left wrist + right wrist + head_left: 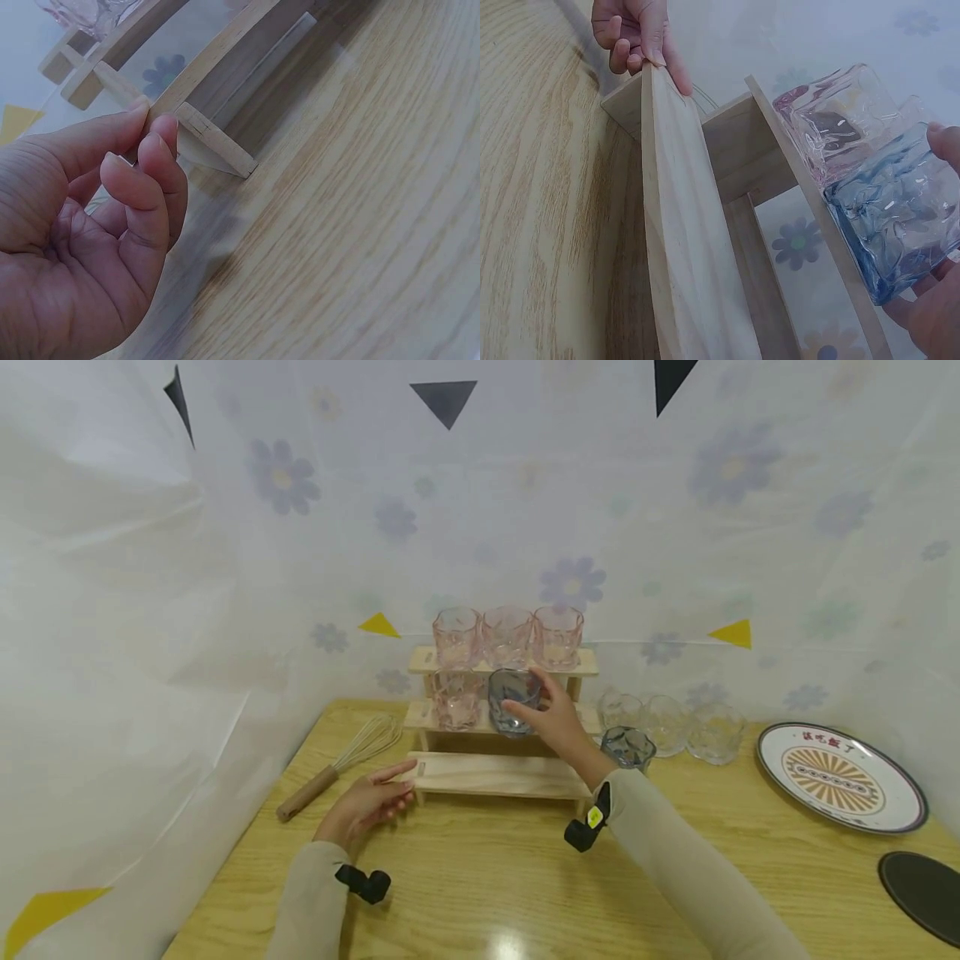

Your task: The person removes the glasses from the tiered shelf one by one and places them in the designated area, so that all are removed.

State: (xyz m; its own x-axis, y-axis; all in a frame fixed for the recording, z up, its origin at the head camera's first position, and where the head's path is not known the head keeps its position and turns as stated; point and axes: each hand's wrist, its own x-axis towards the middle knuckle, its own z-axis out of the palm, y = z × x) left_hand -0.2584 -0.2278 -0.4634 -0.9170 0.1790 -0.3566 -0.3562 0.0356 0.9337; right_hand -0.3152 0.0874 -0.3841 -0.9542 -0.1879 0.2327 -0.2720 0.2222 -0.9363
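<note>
A blue glass (pixel 514 702) is at the middle tier of a stepped wooden rack (pixel 502 774), beside a pink glass (pixel 456 702). My right hand (pixel 557 718) grips it from the right, thumb in front and fingers round the far side. In the right wrist view the blue glass (pixel 896 214) is at the tier's front edge; whether its base bears on the wood I cannot tell. My left hand (pixel 369 802) pinches the left end of the lowest tier between thumb and fingers, seen closely in the left wrist view (pixel 112 217).
Three pink glasses (pixel 507 637) line the top tier. Right of the rack stand another blue glass (pixel 628 748) and three clear glasses (pixel 666 725). Farther right are a white patterned plate (pixel 840 777) and a dark round disc (pixel 926 893). A whisk (pixel 337 768) lies at left.
</note>
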